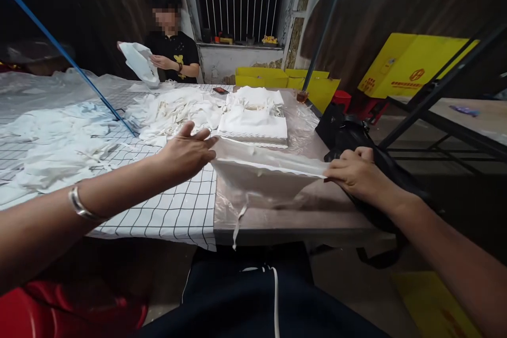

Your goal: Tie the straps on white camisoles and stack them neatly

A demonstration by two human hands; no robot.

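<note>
A thin white cloth piece (265, 171) is stretched between my two hands above the front of the table. My left hand (189, 150), with a silver bangle on the wrist, pinches its left end between thumb and fingers. At the other end, my right hand (352, 171) is closed on the cloth's corner. A narrow white tie (238, 224) dangles from the cloth toward the table edge. Just beyond it lies a neat stack of white cloth pieces (253, 129). What exact garment the held cloth is, I cannot tell.
Loose white cloth heaps (174, 111) cover the grid-patterned tablecloth (170, 203) at left. Across the table a person (172, 53) handles white fabric. A black bag (348, 137) sits at the right edge, near a small cup (302, 96). A blue pole (71, 60) slants over the left side.
</note>
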